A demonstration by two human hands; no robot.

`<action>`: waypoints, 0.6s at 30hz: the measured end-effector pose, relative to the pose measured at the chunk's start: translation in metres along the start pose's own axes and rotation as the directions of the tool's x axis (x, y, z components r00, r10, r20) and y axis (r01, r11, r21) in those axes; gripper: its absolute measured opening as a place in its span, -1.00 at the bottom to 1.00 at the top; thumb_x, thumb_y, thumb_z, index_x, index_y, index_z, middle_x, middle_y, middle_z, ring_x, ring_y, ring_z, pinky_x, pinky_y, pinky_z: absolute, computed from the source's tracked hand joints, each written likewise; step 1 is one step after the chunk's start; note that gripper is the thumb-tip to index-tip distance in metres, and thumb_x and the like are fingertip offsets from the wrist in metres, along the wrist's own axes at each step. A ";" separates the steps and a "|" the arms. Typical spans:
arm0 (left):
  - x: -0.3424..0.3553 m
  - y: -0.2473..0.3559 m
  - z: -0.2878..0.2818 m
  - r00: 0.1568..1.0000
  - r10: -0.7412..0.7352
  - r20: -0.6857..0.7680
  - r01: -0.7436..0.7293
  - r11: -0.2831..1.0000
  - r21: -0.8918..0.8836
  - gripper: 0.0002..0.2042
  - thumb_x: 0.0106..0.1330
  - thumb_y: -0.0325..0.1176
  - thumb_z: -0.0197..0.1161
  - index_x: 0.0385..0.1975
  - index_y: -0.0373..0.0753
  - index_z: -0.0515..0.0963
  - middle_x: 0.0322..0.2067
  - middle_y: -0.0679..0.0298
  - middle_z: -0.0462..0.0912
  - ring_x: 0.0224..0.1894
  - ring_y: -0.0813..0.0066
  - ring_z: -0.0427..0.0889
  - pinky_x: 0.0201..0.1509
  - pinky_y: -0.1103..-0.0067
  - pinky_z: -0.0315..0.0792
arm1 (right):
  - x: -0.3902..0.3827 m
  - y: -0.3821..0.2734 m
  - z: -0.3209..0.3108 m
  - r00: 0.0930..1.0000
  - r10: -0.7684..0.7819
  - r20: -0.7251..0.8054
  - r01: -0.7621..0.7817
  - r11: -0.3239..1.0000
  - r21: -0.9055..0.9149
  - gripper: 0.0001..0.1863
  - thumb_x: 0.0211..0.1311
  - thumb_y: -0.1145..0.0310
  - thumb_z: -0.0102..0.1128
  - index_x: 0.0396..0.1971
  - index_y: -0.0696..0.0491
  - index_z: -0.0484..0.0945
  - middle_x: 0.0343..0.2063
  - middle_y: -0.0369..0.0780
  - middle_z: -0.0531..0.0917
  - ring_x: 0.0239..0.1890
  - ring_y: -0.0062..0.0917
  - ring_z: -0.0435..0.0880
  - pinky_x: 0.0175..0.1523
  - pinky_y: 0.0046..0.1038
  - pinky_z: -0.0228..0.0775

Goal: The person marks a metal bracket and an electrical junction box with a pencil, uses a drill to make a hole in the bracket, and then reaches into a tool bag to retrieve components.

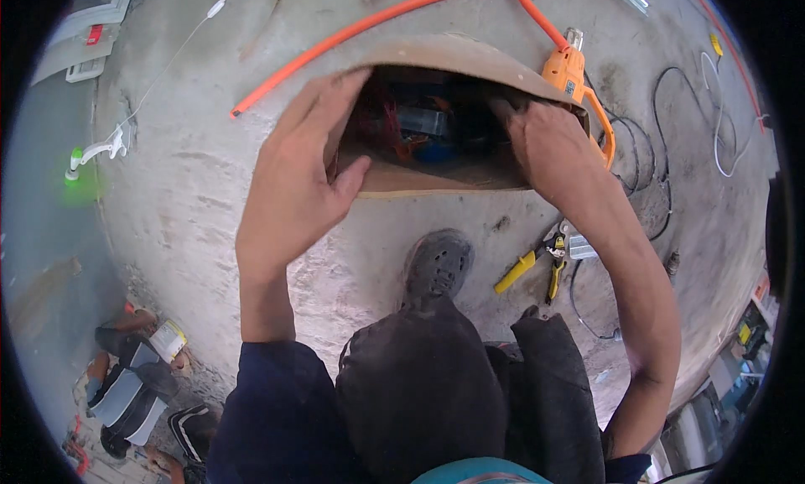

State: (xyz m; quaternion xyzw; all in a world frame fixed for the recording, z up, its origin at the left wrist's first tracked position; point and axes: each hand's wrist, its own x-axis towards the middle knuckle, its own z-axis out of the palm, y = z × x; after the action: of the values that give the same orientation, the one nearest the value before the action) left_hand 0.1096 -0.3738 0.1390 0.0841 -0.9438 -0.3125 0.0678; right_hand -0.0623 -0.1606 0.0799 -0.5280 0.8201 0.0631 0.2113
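Note:
A brown cardboard box [470, 54] is held up in front of me with its opening facing me. My left hand [298, 169] grips the left side of the opening, its thumb at the lower edge. At the right side my right hand [553, 144] reaches in, and most of its fingers are lost in the dark inside. In the box I see a clear plastic piece [422, 121], a red wire bundle [387, 119] and a blue item [433, 153]; the rest is too dark to make out.
An orange power tool [568, 71] lies right of the box, with black cable beyond. Yellow-handled snips [521, 268] lie on the concrete floor below my right forearm. An orange tube [360, 27] curves behind the box. Another person [126, 350] crouches at lower left.

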 end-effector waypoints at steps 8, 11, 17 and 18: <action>0.023 -0.013 -0.013 0.987 -0.052 0.155 0.060 0.997 -0.052 0.05 -0.26 -0.56 0.59 0.42 -0.22 0.25 0.29 0.03 0.40 0.27 -0.06 0.45 0.31 0.33 0.42 | 0.043 0.005 -0.019 0.990 -0.087 -0.112 0.077 0.993 -0.090 -0.82 0.28 0.44 0.08 -0.23 0.13 0.66 -0.36 -0.03 0.72 -0.24 -0.15 0.76 -0.17 -0.18 0.63; 0.020 -0.014 -0.016 0.974 -0.079 0.212 0.095 0.993 -0.067 0.14 -0.31 -0.51 0.62 0.47 -0.16 0.19 0.32 0.06 0.36 0.27 0.01 0.46 0.27 0.36 0.44 | 0.050 0.009 -0.031 0.924 -0.094 -0.372 0.064 0.994 -0.093 -0.83 0.29 0.43 0.08 -0.26 0.09 0.66 -0.33 -0.05 0.71 -0.22 -0.15 0.76 -0.17 -0.21 0.64; 0.021 -0.012 -0.009 0.964 -0.088 0.250 0.105 0.993 -0.057 0.21 -0.37 -0.51 0.63 0.51 -0.09 0.16 0.34 0.06 0.35 0.34 -0.04 0.39 0.36 0.34 0.39 | 0.063 0.008 -0.030 0.742 -0.392 -0.545 0.188 0.901 -0.391 -0.74 0.21 0.45 0.14 -0.11 0.06 0.65 -0.17 -0.09 0.68 -0.06 -0.22 0.70 0.02 -0.24 0.58; 0.021 -0.012 -0.008 0.970 -0.079 0.229 0.096 0.993 -0.066 0.20 -0.37 -0.52 0.62 0.50 -0.09 0.17 0.33 0.04 0.36 0.34 -0.07 0.38 0.38 0.32 0.37 | 0.062 0.006 -0.029 0.667 -0.473 -0.576 0.262 0.872 -0.413 -0.83 0.28 0.37 0.12 -0.29 0.08 0.67 -0.31 -0.08 0.70 -0.14 -0.18 0.74 -0.03 -0.20 0.59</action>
State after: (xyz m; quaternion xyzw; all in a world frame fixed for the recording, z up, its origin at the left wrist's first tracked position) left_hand 0.0921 -0.3918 0.1393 0.0869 -0.9281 -0.3586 -0.0504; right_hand -0.0973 -0.2196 0.0800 -0.6967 0.6961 -0.0506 -0.1657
